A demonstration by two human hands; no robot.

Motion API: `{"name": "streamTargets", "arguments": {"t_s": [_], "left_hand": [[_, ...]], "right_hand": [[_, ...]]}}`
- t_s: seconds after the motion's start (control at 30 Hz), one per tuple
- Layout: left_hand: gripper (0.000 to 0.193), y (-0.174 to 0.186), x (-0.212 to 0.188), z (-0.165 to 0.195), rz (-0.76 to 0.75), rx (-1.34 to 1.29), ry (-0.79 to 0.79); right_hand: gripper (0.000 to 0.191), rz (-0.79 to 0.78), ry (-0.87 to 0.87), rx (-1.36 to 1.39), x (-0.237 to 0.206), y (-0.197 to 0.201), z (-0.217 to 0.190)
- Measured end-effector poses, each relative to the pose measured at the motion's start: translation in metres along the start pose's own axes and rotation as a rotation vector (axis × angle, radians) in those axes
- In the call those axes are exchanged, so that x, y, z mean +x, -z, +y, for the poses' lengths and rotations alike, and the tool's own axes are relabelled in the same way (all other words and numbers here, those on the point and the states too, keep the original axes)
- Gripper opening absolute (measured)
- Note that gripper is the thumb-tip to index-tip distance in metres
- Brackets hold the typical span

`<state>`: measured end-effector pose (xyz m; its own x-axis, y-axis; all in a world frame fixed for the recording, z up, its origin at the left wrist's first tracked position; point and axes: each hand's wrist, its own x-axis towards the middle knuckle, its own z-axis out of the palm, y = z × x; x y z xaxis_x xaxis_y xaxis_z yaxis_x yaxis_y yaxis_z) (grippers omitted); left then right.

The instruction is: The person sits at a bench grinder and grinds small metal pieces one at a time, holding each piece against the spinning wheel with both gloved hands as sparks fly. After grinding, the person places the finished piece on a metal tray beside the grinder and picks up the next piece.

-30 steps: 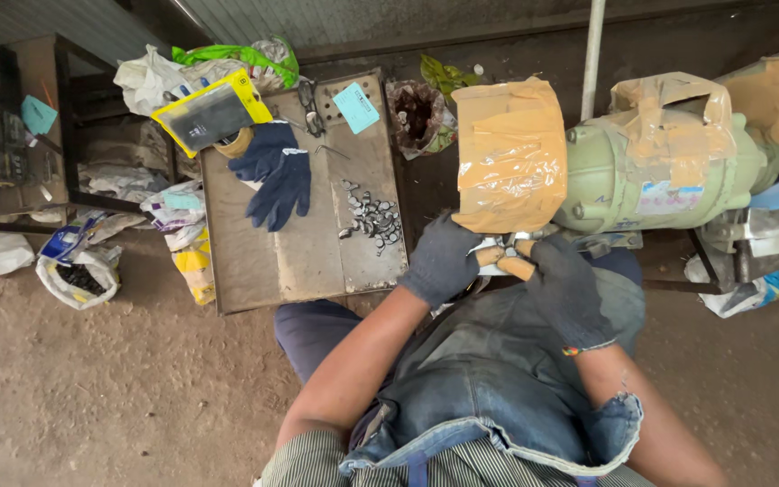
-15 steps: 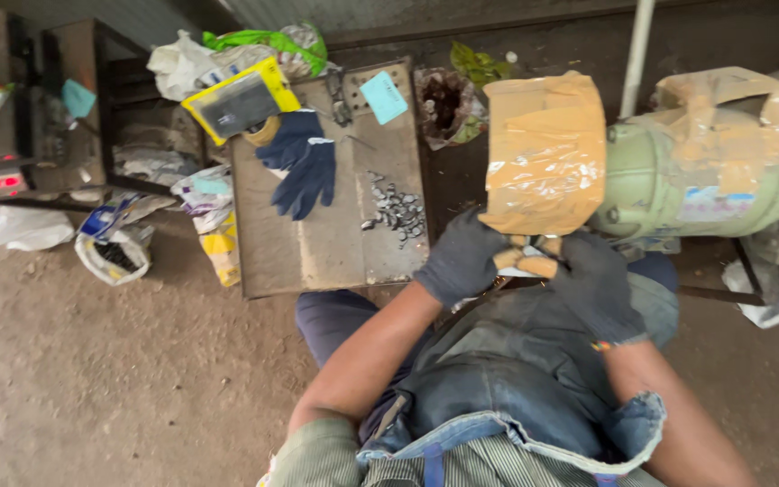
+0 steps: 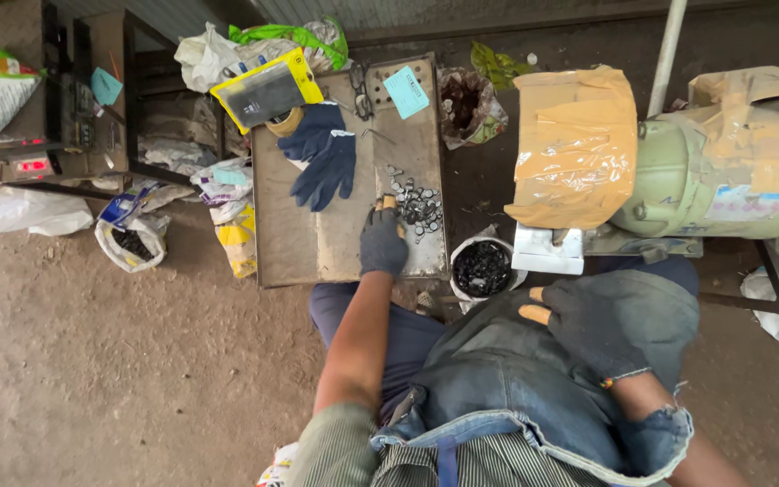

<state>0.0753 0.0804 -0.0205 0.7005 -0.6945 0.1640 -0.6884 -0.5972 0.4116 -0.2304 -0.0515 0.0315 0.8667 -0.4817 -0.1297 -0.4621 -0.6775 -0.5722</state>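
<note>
Head view looks straight down at your lap, where a denim apron [image 3: 516,379] covers your thighs as a guard. Your right hand [image 3: 592,329], in a dark glove with worn-through fingertips, lies flat on that apron near the knee, fingers loosely together and clamped on nothing that shows; it seems parked there out of the way of the machine.

Your left hand [image 3: 382,242], gloved the same, reaches forward onto the metal worktop [image 3: 299,234] and sits at the near edge of a heap of small metal pieces [image 3: 415,203]. Its fingertips [image 3: 388,206] touch or nearly touch the pieces, curled down as if gathering; whether anything is pinched between them, you cannot tell from here.

Just beside the worktop's near right corner stands a small white tub [image 3: 481,268] full of dark bits, close enough for either hand.

Farther up the worktop lies a spare pair of blue gloves [image 3: 325,155], with a yellow-framed pouch [image 3: 266,90] and a small blue card [image 3: 406,92] beyond them.

To your right, a green motor [image 3: 723,185] has its near end wrapped in taped cardboard [image 3: 574,149], likely as a shield. Plastic bags [image 3: 128,239] crowd the dirt floor [image 3: 110,379] on your left.
</note>
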Motion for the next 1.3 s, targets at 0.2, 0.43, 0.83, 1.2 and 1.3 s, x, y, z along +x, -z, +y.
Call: {"name": "streamTargets", "arguments": {"t_s": [0.2, 0.43, 0.83, 1.2, 1.3], "left_hand": [[0.034, 0.006, -0.004, 0.011, -0.167, -0.215, 0.414], [0.025, 0.036, -0.087, 0.119, -0.487, -1.511, 0.493], [0.033, 0.011, 0.003, 0.135, -0.315, -0.398, -0.503], [0.024, 0.001, 0.016, 0.118, -0.382, -0.576, -0.635], [0.022, 0.011, 0.005, 0.123, -0.310, -0.574, -0.629]], "right_hand": [[0.035, 0.081, 0.037, 0.142, -0.003, 0.023, -0.040], [0.055, 0.212, 0.134, 0.218, 0.003, 0.042, -0.070], [0.032, 0.488, -0.039, 0.151, 0.031, 0.035, -0.007], [0.036, 0.365, -0.055, 0.250, 0.049, 0.048, -0.006], [0.035, 0.406, -0.059, 0.173, 0.043, 0.044, -0.005]]}}
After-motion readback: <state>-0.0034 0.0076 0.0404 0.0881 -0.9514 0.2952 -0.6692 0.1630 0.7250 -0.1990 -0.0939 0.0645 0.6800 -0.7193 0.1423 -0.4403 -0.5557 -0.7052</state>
